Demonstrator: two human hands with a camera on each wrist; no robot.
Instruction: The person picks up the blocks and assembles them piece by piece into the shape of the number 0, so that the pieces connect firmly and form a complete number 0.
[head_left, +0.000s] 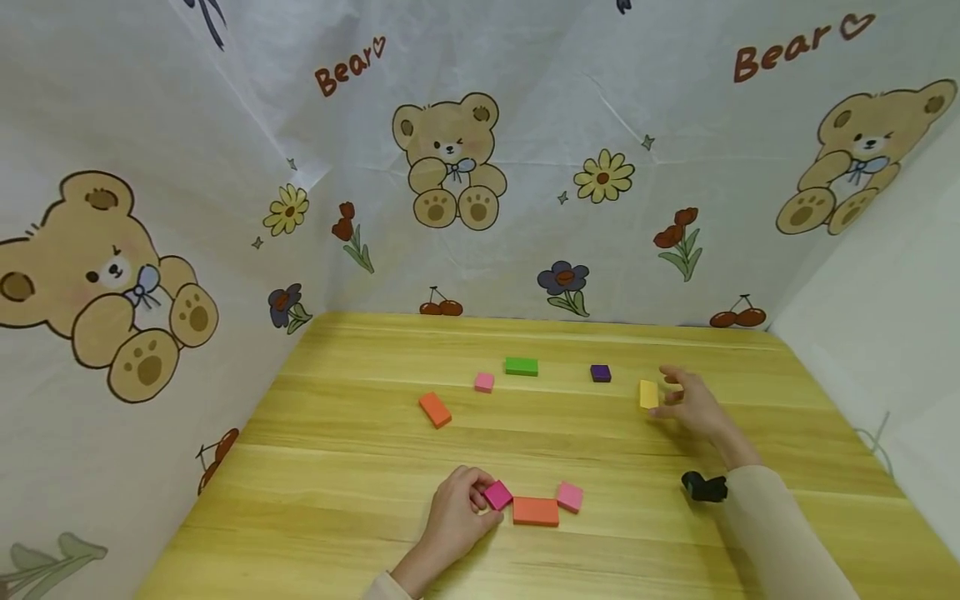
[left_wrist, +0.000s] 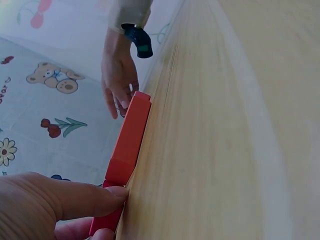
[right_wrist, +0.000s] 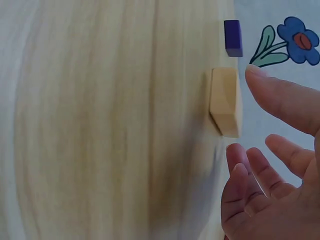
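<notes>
My left hand (head_left: 459,510) pinches a magenta block (head_left: 498,495) between thumb and fingers on the table. That block meets the left end of an orange block (head_left: 536,512), and a pink block (head_left: 570,497) stands near its right end. In the left wrist view, the thumb (left_wrist: 95,197) lies against the magenta block (left_wrist: 107,222), beside the long orange block (left_wrist: 131,132). Farther back on the right, my right hand (head_left: 697,407) reaches around a yellow block (head_left: 648,395). The right wrist view shows a gap between its spread fingers and the yellow block (right_wrist: 225,100).
Across the back of the table (head_left: 360,500) lie an orange block (head_left: 435,410), a pink block (head_left: 484,382), a green block (head_left: 521,367) and a purple block (head_left: 601,373). A black device (head_left: 703,487) is at the right wrist. Bear-print cloth (head_left: 525,267) hangs behind.
</notes>
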